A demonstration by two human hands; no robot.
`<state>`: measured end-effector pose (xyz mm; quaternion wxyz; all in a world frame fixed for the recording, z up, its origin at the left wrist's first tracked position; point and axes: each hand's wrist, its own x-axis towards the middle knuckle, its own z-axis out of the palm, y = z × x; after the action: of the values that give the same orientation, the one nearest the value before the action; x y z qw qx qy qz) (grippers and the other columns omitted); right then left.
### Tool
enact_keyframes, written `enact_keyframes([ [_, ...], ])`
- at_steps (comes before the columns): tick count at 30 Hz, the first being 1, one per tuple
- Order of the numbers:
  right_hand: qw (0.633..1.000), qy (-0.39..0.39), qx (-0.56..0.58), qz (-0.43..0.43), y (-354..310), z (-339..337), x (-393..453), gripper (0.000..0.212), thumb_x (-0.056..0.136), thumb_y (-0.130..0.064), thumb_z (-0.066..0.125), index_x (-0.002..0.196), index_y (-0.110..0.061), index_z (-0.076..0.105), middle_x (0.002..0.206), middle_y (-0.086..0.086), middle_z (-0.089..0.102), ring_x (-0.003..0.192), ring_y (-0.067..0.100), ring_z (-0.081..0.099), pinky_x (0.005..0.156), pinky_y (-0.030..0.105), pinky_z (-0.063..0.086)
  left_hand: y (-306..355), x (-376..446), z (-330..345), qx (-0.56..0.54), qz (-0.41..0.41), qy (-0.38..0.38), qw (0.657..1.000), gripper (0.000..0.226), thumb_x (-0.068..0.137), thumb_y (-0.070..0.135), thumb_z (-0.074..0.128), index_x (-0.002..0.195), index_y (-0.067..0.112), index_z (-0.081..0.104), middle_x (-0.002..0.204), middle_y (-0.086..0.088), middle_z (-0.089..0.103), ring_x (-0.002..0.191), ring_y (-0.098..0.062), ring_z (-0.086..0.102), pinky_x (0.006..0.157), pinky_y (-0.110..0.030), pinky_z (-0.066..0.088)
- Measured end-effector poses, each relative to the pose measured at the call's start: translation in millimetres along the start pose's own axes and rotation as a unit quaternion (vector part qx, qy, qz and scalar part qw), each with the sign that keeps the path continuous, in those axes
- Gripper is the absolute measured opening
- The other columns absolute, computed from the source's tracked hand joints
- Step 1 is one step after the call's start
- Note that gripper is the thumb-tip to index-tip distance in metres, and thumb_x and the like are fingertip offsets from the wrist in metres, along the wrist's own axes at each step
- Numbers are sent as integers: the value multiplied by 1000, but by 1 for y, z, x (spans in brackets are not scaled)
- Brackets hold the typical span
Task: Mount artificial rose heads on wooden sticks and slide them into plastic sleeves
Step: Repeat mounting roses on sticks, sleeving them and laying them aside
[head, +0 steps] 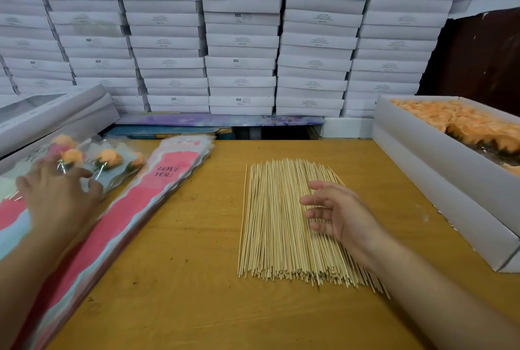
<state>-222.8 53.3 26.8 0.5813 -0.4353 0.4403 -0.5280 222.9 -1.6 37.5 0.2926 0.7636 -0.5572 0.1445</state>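
Note:
A flat pile of thin wooden sticks (281,220) lies in the middle of the wooden table (183,279). My right hand (334,212) hovers over the pile's right side, fingers relaxed and slightly curled, holding nothing. At the left, several sleeved orange roses (108,158) lie on one another. My left hand (56,189) rests on them with fingers spread. Beside them lies a stack of pink and blue plastic sleeves (146,197) printed "LOVE YOU". A white box (439,158) at the right holds several loose orange rose heads (461,121).
Stacks of white cardboard boxes (239,40) fill the wall behind the table. More flat white boxes (53,113) lean at the back left. A dark brown panel (478,57) shows at the far right.

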Motion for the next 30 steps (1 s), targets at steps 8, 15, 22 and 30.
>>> enact_keyframes([
  [8,1000,0,0,3,0,-1,-1,27,95,-14,57,122,-16,61,97,8,76,74,17,70,58,27,55,62,-3,13,-21,90,-11,996,22,90,13,67,106,3,77,137,-32,51,125,-51,46,106,-61,35],
  [15,1000,12,-29,5,-2,2,-4,25,95,-10,60,119,-15,63,97,8,76,73,17,69,58,27,55,132,-54,15,-158,127,-170,964,34,97,25,61,130,19,63,146,-6,48,130,-24,48,108,-43,41],
  [22,992,38,-116,-12,-4,6,-6,23,92,-9,62,113,-18,64,91,2,77,69,13,68,57,26,55,167,-111,30,-219,228,-261,912,38,102,42,49,135,26,56,141,9,51,118,-7,52,103,-27,42],
  [30,914,94,-382,-99,-25,-4,1,20,97,-19,58,111,-31,61,99,-7,68,78,16,68,71,36,59,168,-120,36,-195,274,-255,906,40,106,40,35,136,23,56,136,9,59,128,-7,48,106,-19,31],
])
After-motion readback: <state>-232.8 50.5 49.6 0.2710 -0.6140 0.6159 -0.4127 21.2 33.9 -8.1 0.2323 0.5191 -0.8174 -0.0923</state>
